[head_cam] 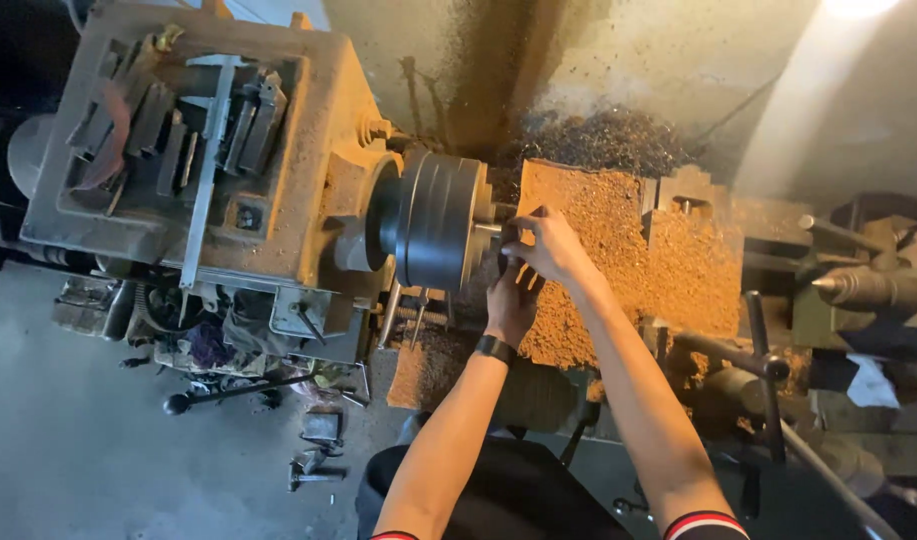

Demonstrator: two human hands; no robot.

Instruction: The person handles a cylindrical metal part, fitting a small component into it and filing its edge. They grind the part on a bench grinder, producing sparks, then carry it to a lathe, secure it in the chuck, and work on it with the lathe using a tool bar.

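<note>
At the upper left of the frame a grimy tan cast-iron lathe headstock [178, 150] is seen, with its dark round steel chuck [436, 218] at centre. A short metal workpiece [488, 231] juts rightward from the chuck, its long axis horizontal. Just right of it, the left hand [511, 300] and right hand [550, 245] are curled together at its tip; the exact grip cannot be told. The right hand is nearer.

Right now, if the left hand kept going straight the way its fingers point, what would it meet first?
The left hand points up toward the small workpiece sticking out of the dark lathe chuck; probably that first, right beside the right hand. Depth is unclear.
</note>
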